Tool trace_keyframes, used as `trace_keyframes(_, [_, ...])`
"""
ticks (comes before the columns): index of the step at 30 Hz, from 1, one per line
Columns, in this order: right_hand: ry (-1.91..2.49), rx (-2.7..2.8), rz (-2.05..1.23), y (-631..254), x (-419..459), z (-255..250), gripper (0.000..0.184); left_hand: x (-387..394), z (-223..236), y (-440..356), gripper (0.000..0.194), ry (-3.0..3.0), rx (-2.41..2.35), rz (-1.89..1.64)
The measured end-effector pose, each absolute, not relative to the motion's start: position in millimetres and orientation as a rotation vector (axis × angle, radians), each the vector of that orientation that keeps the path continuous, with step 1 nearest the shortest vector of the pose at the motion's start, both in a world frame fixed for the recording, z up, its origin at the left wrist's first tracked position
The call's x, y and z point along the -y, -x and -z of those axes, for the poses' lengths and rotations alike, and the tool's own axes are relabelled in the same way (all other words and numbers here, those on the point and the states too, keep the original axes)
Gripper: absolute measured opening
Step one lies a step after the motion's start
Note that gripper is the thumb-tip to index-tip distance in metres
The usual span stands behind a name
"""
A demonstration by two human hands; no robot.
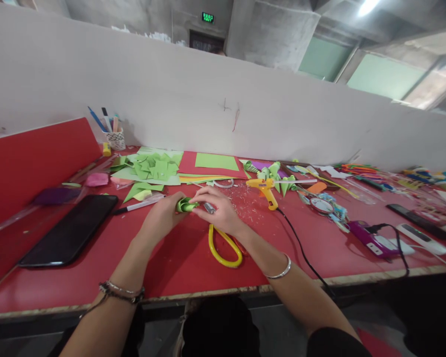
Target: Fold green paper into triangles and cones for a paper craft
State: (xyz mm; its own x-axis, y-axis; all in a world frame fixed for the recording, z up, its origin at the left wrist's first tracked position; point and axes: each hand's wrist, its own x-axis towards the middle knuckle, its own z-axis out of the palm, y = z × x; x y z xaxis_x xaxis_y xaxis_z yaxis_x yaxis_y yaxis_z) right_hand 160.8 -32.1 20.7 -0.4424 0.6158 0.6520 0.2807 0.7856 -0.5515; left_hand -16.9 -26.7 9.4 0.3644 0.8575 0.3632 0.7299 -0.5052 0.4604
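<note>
In front of me, a curled piece of green paper sits between my two hands, its edges rolled into loops. My left hand is closed around its left side. From the right, my right hand pinches the paper's edge with thumb and fingertips. A short grey stick-like object shows under the right fingers; whether it is held or lies behind them I cannot tell. Just below the right hand, a yellow loop of tubing lies on the red table. A white pen with a black cap lies left of my hands.
Cut green paper pieces are piled at the back left. A yellow glue gun, its black cord trailing to the front edge, lies right of my hands beside folded green paper shapes. A black phone and a purple power strip flank the workspace.
</note>
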Motion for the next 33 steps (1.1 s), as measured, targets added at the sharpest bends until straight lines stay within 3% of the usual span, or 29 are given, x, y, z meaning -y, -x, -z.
trace_keyframes(16, [0.637, 2.056, -0.460, -162.8, 31.1, -20.5, 0.021, 30.8, -13.2, 12.1, 0.012, -2.228, -1.259, -0.902])
trace_keyframes(26, [0.674, 2.048, -0.458, -161.6, 30.4, -19.3, 0.021, 34.1, -17.8, 10.3, 0.052, -1.986, -1.235, -0.974])
trace_keyframes(33, [0.668, 1.967, -0.422, -163.8, 27.9, -20.0, 0.022, 36.6, -22.0, 8.8, 0.057, -2.020, -1.262, -0.949])
